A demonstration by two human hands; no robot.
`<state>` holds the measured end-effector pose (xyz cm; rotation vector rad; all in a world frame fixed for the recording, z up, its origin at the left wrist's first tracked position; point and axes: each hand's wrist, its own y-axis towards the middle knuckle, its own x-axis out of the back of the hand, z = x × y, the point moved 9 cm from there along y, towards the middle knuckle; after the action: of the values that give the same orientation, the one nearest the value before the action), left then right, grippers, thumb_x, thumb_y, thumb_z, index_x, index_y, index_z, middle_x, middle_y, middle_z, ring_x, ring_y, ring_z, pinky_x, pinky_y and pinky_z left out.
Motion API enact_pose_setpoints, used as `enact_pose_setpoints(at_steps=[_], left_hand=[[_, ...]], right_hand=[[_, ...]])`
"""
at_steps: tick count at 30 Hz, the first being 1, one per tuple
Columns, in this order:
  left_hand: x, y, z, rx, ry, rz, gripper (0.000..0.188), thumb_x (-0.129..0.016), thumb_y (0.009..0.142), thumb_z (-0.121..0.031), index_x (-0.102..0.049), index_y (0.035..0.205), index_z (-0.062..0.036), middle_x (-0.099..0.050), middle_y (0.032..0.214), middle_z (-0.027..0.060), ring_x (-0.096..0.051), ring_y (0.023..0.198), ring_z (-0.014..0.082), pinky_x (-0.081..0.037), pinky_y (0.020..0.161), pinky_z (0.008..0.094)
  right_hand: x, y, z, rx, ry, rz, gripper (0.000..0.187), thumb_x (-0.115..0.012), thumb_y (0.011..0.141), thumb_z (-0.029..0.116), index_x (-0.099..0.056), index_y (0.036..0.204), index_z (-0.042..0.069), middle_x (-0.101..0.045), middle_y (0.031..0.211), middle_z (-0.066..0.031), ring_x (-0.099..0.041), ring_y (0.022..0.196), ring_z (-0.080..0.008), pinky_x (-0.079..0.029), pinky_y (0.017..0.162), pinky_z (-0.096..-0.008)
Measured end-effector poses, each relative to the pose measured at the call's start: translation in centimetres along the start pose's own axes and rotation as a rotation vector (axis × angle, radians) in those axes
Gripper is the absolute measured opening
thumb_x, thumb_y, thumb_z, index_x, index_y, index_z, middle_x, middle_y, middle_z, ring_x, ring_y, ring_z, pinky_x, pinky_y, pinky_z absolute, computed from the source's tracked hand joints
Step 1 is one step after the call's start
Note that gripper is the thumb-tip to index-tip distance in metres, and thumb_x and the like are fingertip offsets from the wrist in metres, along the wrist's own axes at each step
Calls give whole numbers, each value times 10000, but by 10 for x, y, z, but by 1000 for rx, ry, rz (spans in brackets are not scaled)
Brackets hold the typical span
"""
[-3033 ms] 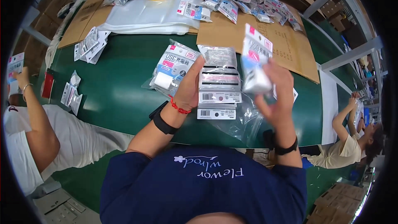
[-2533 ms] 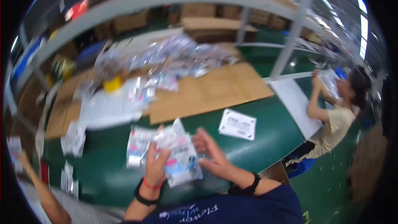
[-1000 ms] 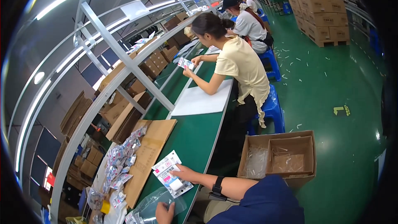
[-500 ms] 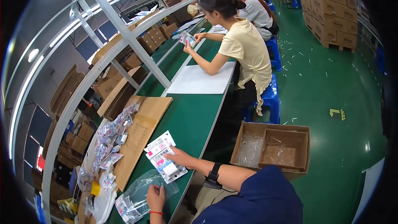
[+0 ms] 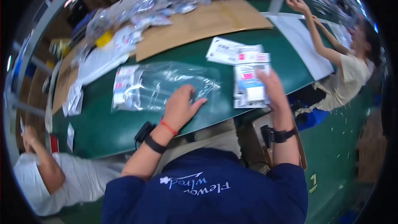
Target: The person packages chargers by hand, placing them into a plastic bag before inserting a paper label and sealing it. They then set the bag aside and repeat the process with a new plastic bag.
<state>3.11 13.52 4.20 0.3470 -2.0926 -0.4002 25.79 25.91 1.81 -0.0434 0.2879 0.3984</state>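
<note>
My left hand (image 5: 180,104) is over the mouth end of a clear plastic bag (image 5: 163,79), thumb apart from the bent fingers. Inside the bag's far left end sits a white, pink and blue packet (image 5: 125,85). At the right, my right hand (image 5: 272,87) has its fingers on the edge of a charger packet (image 5: 251,74), a flat white pack with a pink label and a white block in it. More packets lie beneath that one, and a white printed card (image 5: 224,50) juts out to their left.
Behind lie a flattened cardboard sheet (image 5: 186,29) and a heap of bagged packets (image 5: 166,2). One co-worker (image 5: 348,58) sits at the right, another (image 5: 54,178) at the left. An open carton (image 5: 265,120) stands below the table's front edge.
The view has swung left and down toward the table. My left thumb has come away from the fingers, which were curled together. My right hand is still at the charger packet.
</note>
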Motion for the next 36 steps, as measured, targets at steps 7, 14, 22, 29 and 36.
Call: enact_pose_setpoints(at_steps=[7,14,22,29,36], left_hand=[[-1,-15,23,39,-43,24,130,-654,787,-108,-547,787,-34,-550,722,110,-559,675,299,-452,580,378],[22,-14,-7,-77,-32,-55,113,-643,760,-80,-537,768,-44,-532,720,98,-557,676,286,-456,586,378],[31,-9,-19,-141,3,-75,109,-642,740,-42,-537,771,-45,-506,711,88,-541,648,266,-442,567,367],[38,-14,-24,-166,-25,-70,102,-654,746,-37,-567,798,-38,-534,726,88,-551,655,268,-441,566,357],[41,-58,-23,-157,-585,84,181,-659,831,-164,-587,920,-24,-593,794,96,-588,631,216,-450,522,299]], right_hand=[[-35,-7,0,-218,-222,207,414,-583,896,175,-470,1238,-28,-607,1077,-91,-591,929,-126,-483,822,-270],[-89,-7,-18,-302,-813,712,431,-619,883,240,-505,1211,-15,-609,1034,-67,-544,916,-106,-455,806,-250],[-128,6,-39,-399,-889,824,392,-614,883,265,-536,1166,5,-614,1005,-54,-548,891,-105,-455,781,-258],[-159,17,-82,-440,-615,885,470,-624,875,265,-509,1250,6,-613,1036,-57,-544,929,-113,-448,802,-259],[-174,21,-84,-518,-601,786,513,-626,877,249,-471,1293,-7,-595,1126,-63,-528,1024,-126,-430,872,-253]])
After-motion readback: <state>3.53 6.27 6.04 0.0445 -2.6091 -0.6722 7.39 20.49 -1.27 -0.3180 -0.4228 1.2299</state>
